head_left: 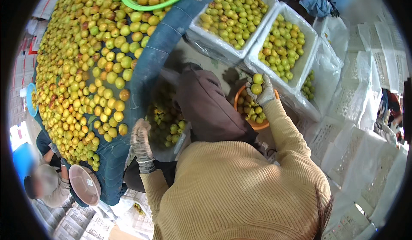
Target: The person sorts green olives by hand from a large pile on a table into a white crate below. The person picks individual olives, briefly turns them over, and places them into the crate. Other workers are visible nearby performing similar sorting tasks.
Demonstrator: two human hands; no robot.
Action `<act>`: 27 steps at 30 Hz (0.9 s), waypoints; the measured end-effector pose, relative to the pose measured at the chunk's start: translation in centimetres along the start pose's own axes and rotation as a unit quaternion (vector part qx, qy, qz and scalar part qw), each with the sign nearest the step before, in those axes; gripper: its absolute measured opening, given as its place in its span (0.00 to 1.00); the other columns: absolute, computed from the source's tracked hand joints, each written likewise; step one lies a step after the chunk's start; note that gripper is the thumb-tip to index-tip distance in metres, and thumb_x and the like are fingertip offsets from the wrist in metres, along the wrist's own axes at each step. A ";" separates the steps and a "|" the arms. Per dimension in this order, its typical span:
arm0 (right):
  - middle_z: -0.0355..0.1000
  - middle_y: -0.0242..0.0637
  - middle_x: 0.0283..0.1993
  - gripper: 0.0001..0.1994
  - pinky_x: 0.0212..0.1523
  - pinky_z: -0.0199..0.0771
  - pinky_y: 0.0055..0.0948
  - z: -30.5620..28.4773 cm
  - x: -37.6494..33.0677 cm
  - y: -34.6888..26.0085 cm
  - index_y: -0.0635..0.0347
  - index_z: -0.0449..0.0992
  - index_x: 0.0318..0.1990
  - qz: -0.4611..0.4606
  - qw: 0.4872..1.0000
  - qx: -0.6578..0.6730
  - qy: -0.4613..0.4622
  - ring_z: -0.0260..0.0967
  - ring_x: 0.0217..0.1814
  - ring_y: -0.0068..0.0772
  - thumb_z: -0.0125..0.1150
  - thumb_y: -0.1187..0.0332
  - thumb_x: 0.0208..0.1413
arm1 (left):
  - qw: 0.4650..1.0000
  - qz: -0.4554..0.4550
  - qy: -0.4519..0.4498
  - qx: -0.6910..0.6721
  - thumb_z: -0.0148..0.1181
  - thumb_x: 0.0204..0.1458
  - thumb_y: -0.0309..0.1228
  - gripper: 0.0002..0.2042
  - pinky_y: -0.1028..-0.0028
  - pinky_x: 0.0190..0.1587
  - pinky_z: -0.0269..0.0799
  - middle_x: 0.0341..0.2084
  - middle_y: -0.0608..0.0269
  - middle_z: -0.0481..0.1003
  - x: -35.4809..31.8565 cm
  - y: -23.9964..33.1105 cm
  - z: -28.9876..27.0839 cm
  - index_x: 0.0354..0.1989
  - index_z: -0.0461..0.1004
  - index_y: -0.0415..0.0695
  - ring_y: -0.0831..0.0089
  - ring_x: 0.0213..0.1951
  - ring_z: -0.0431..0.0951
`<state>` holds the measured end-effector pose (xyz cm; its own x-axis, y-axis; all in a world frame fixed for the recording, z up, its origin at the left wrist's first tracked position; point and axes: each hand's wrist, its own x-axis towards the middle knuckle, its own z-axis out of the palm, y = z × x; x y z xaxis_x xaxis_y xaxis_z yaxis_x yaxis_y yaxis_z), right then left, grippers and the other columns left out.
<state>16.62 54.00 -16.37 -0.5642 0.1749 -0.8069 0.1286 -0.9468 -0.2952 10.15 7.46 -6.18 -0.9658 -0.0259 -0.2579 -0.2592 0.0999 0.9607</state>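
Observation:
My right hand [265, 92], in a pale glove, holds two round yellow-green jujubes [256, 88] over an orange basket [237, 99]. More jujubes lie inside that basket. My left hand [141, 140], also gloved, is beside the edge of the sorting table [148, 75], fingers stretched out and nothing visible in them. Loose yellow-green and reddish jujubes [79, 64] are spread thickly across that table. Close to my left hand, in the shade below the table edge, sits a container of jujubes [174, 132], partly hidden by my leg.
White lined crates [240, 55] full of jujubes stand ahead on the right. A green basket [161, 5] of fruit rests on the table's far side. Stacked lined crates [343, 150] fill the right. Another person [56, 188] works at the left near a pinkish basin [84, 184].

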 end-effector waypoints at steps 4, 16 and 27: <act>0.70 0.49 0.51 0.24 0.35 0.80 0.48 11.3 0.1 -0.8 0.55 0.67 0.52 -0.005 0.986 -0.007 -0.165 0.73 0.41 0.48 0.41 0.45 0.62 | 0.993 0.045 -0.026 0.110 0.53 0.60 0.35 0.17 0.71 0.50 0.72 0.43 0.57 0.75 0.0 0.4 0.0 0.54 0.69 0.37 0.70 0.44 0.76; 0.59 0.49 0.57 0.15 0.51 0.77 0.49 44.6 5.4 -4.3 0.60 0.59 0.55 -0.044 0.952 -0.012 -0.302 0.64 0.55 0.48 0.47 0.67 0.64 | 0.999 -0.008 0.042 -0.015 0.55 0.58 0.30 0.17 0.80 0.49 0.68 0.41 0.61 0.76 -2.2 -0.8 -2.3 0.53 0.69 0.33 0.77 0.43 0.75; 0.74 0.38 0.36 0.16 0.23 0.77 0.21 36.5 -2.2 9.2 0.62 0.69 0.47 0.035 0.829 -0.397 -0.393 0.74 0.28 0.30 0.56 0.59 0.59 | 0.995 0.006 0.074 -0.069 0.54 0.59 0.27 0.16 0.77 0.49 0.70 0.43 0.58 0.76 -2.7 -4.7 -3.6 0.54 0.68 0.33 0.72 0.45 0.75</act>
<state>-10.68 35.04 1.39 -0.8498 -0.3987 -0.3448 0.5029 -0.4172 -0.7570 13.95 3.46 -9.62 -0.9561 -0.1717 -0.2375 -0.2346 -0.0369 0.9714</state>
